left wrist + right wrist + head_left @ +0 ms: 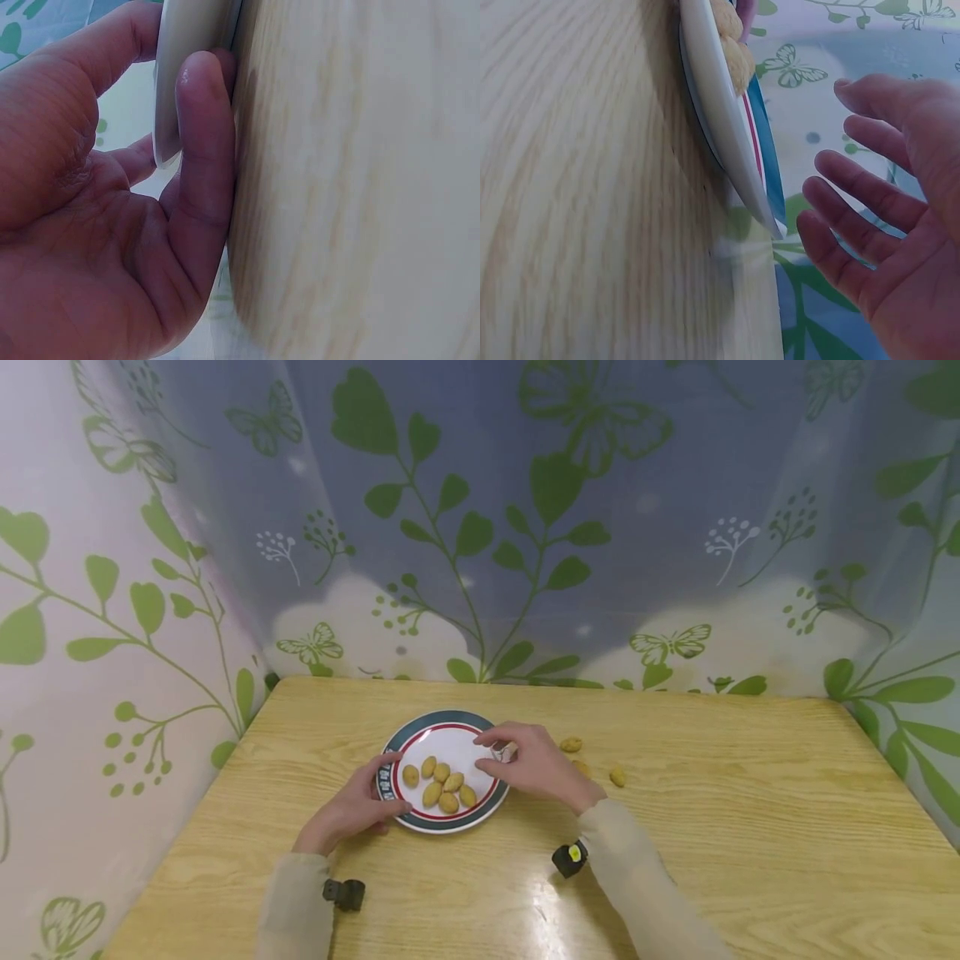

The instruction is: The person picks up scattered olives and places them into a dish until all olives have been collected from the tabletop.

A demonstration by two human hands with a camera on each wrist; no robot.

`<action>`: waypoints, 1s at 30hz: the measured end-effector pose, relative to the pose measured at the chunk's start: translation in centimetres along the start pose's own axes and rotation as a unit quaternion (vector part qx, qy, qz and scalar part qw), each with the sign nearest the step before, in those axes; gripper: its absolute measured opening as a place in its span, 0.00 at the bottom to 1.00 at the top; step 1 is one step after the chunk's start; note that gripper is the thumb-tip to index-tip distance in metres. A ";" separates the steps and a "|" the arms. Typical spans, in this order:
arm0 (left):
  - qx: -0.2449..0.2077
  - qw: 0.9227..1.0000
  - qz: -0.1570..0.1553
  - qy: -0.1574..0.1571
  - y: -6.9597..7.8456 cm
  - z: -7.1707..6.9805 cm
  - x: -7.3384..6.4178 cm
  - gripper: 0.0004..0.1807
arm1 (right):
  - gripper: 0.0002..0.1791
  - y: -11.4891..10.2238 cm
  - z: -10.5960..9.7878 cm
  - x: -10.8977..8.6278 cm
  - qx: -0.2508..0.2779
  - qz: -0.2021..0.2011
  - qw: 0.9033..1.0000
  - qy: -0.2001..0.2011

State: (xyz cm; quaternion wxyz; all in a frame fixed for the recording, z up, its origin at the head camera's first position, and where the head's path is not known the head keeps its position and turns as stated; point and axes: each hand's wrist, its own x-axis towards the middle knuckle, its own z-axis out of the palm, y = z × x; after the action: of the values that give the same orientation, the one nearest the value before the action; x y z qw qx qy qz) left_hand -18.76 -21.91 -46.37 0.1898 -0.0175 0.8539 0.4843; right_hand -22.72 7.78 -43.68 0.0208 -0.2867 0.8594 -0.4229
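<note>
A round plate (429,720) with a blue-green rim and a red ring lies on the table. Several small, oval, yellow-brown pieces (432,794), resembling little potatoes, are gathered on its left and front part. My left hand (354,806) holds the plate's left edge, thumb over the rim and some fingers below it, as the left wrist view shows. Above the plate's right edge is my right hand (536,764), its fingers apart with nothing between them. In the right wrist view the right hand (885,195) stands clear of the plate (727,127).
To the right of the right hand, three more yellow-brown pieces (617,777) lie on the wooden table (750,827), one partly hidden by the hand. A leaf-and-butterfly patterned curtain (480,527) hangs behind the table. Each wrist wears a small black camera (570,858).
</note>
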 end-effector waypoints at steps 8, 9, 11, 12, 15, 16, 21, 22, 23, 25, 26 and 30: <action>-0.001 1.000 0.002 -0.001 0.2 0.0 -0.1 0.46 | 0.18 0.2 -1.3 -0.9 0.005 0.015 1.000 0.002; 0.001 1.000 0.002 -0.001 0.2 0.0 -0.1 0.46 | 0.18 0.2 -1.5 -1.0 0.003 0.017 1.000 0.003; -0.002 1.000 -0.004 0.000 0.2 0.0 -0.1 0.46 | 0.18 0.4 -1.8 -1.3 -0.001 0.019 1.000 0.005; -0.002 1.000 -0.007 0.001 0.2 0.0 0.0 0.46 | 0.18 0.4 -1.9 -1.4 -0.002 0.020 1.000 0.005; 0.002 1.000 -0.014 0.003 0.0 0.0 0.1 0.46 | 0.19 0.4 -2.3 -1.8 -0.007 0.024 1.000 0.009; 0.001 1.000 -0.017 0.005 0.0 0.0 0.1 0.46 | 0.19 0.5 -2.5 -1.9 -0.009 0.025 1.000 0.011; 0.003 1.000 -0.016 0.005 -0.1 0.0 0.1 0.46 | 0.19 0.6 -3.1 -2.6 -0.021 0.029 0.999 0.023; 0.002 1.000 -0.015 0.005 -0.1 0.0 0.1 0.46 | 0.19 0.6 -3.2 -2.7 -0.023 0.029 0.999 0.026; 0.003 1.000 -0.014 0.005 -0.1 0.0 0.1 0.46 | 0.19 0.6 -3.3 -2.9 -0.025 0.029 0.999 0.027; 0.004 1.000 -0.013 0.005 -0.1 0.0 0.1 0.46 | 0.19 0.7 -3.6 -3.2 -0.030 0.025 0.999 0.031; 0.005 1.000 -0.013 0.005 0.0 0.0 0.1 0.46 | 0.19 0.7 -3.7 -3.3 -0.029 0.024 0.999 0.032; 0.005 1.000 -0.014 0.004 0.0 0.0 0.0 0.46 | 0.18 1.0 -4.2 -3.8 -0.036 0.017 0.999 0.037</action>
State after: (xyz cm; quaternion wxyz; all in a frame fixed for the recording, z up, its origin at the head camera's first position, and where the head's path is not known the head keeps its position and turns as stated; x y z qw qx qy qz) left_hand -18.77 -21.90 -46.36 0.1933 -0.0308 0.8568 0.4770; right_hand -21.20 13.25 -42.53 -0.0138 -0.2564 0.8791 -0.4015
